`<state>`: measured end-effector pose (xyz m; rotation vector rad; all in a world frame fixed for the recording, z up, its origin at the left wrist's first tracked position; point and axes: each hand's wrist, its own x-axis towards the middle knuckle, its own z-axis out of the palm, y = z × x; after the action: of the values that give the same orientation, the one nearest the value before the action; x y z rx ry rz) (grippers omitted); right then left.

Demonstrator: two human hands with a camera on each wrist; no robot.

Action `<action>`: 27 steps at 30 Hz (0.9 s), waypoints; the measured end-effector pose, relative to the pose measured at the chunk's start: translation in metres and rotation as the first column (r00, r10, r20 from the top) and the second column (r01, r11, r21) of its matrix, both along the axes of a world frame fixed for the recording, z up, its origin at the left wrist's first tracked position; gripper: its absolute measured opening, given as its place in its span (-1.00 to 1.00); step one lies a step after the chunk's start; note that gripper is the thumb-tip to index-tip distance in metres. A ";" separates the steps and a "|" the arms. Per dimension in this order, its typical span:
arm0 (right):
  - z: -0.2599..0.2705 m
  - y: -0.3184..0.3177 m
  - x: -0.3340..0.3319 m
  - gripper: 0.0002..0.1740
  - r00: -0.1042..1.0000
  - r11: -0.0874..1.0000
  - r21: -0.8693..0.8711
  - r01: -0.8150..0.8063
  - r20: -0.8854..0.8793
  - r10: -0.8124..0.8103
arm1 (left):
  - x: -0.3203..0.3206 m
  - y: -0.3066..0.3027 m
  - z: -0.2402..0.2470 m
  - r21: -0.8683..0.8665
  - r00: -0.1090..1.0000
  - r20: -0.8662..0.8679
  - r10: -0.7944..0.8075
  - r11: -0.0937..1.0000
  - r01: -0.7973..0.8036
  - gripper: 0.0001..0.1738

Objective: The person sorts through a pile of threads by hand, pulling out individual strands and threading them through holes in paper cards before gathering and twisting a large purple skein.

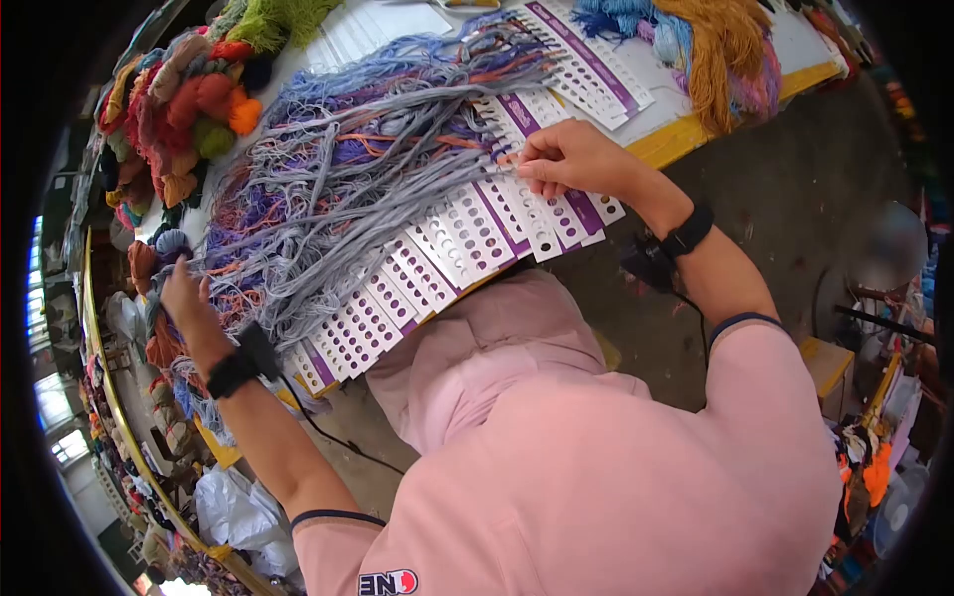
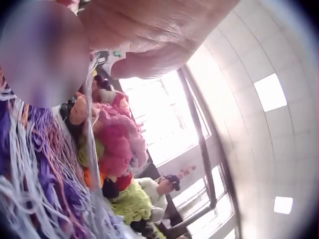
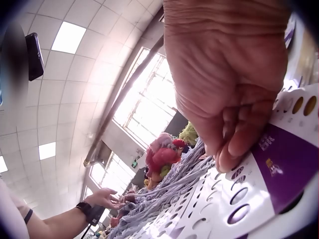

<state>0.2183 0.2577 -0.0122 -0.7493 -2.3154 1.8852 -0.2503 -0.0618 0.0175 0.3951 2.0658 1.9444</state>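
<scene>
Grey threads (image 1: 348,260) are pinched, it appears, between the right hand's (image 1: 574,159) fingertips over a punched card (image 1: 542,221), beside a purple-and-orange tangle (image 1: 360,151); the left hand (image 1: 187,298) is held near a dark skein (image 1: 171,242) at the far end — whether a strand is grasped there cannot be told. Snags could be caused by the crossed strands — and the card might be dragged askew by too hard a pull.

My left grip (image 2: 159,35) spans the top, pale strands (image 2: 89,129) running up near it; purple threads (image 2: 44,124) lower left, pink yarn (image 2: 115,144) mid-frame, 2 ceiling lights (image 2: 270,92) right.
</scene>
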 end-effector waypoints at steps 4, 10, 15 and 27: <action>0.014 -0.007 0.013 -0.57 0.923 0.697 0.628 0.347 -0.098 -0.371 | 0.196 0.102 0.019 -0.227 0.841 -0.033 -0.540 0.823 0.520 -0.71; 0.020 -0.016 0.025 -0.34 0.866 0.515 0.847 0.135 0.152 -0.476 | 0.317 0.185 -0.036 -0.276 0.680 0.221 -0.699 0.624 0.731 -0.70; 0.018 -0.013 0.022 -0.36 0.848 0.639 0.751 0.168 0.220 -0.482 | 0.323 0.194 -0.035 -0.224 0.669 0.280 -0.689 0.631 0.743 -0.76; 0.016 -0.028 0.017 -0.70 0.949 0.703 0.646 0.298 -0.123 -0.290 | 0.313 0.186 -0.043 -0.516 0.604 -0.424 -0.675 0.728 0.452 -0.79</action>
<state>0.2349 0.2299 0.0038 -0.9127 -2.4090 0.8243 0.0629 0.1245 -0.0256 1.5334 2.1558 1.0777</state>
